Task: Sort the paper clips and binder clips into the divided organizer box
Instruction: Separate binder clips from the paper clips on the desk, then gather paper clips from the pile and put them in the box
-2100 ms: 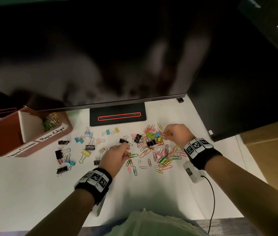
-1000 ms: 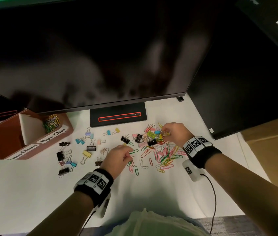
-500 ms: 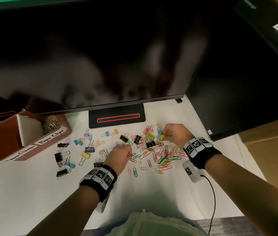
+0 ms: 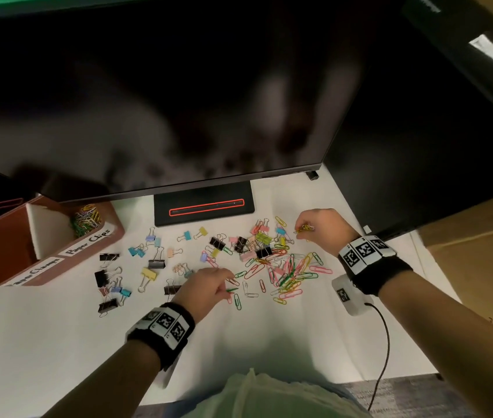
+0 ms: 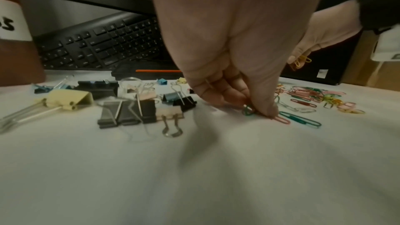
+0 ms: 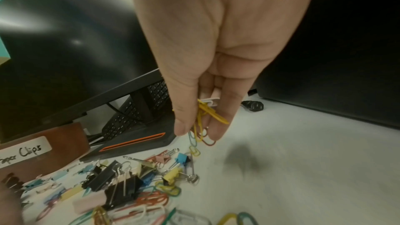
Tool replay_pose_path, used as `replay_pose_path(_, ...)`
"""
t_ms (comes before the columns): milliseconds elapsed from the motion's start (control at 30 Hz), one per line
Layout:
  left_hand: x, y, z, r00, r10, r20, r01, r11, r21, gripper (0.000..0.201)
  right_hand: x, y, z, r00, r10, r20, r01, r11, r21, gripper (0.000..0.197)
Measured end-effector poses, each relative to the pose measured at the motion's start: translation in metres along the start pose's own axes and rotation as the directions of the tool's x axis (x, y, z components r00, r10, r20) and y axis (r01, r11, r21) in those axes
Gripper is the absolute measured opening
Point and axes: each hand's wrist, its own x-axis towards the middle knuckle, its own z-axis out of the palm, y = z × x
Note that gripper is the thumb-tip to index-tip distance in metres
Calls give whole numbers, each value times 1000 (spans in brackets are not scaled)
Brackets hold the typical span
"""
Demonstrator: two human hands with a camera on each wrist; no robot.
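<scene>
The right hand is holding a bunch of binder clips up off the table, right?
Not quite. The right hand is holding a bunch up off the table, but they are paper clips, mostly yellow wire ones, not binder clips. The right wrist view shows them pinched between thumb and fingers.

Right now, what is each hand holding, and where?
Right hand: bunch of paper clips, pinched at their upper ends. Left hand: green paper clip pinched against the table.

Brown organizer box [image 4: 4, 251], multicoloured paper clips [image 4: 290, 273]
</scene>
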Motion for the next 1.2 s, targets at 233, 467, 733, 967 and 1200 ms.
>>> replay_pose_path(233, 18, 3, 0, 999, -31, -31, 32, 999, 32, 13, -8, -16, 13, 993, -58, 100, 56, 998, 21, 21)
replay_pose_path(467, 24, 1, 1, 1000, -25, -8, 26, 996, 86, 15, -13, -36, 22, 982, -114, 152, 114, 993, 13, 23)
replay_pose_path(733, 15, -5, 7, 1000, 9, -19, -4, 976, 216, 18, -15, -49, 32, 978, -119, 171, 120, 993, 1, 27)
replay_pose_path(967, -7, -6, -19, 989, -20, -145, 21, 1000, 8, 18, -6, -82, 31, 974, -182, 132, 181, 983, 21, 24)
replay_pose_path(1200, -76, -69, -133, 821, -300, -486, 146, 933, -330, 3, 40, -209, 39, 907, -419, 52, 415, 907, 70, 22)
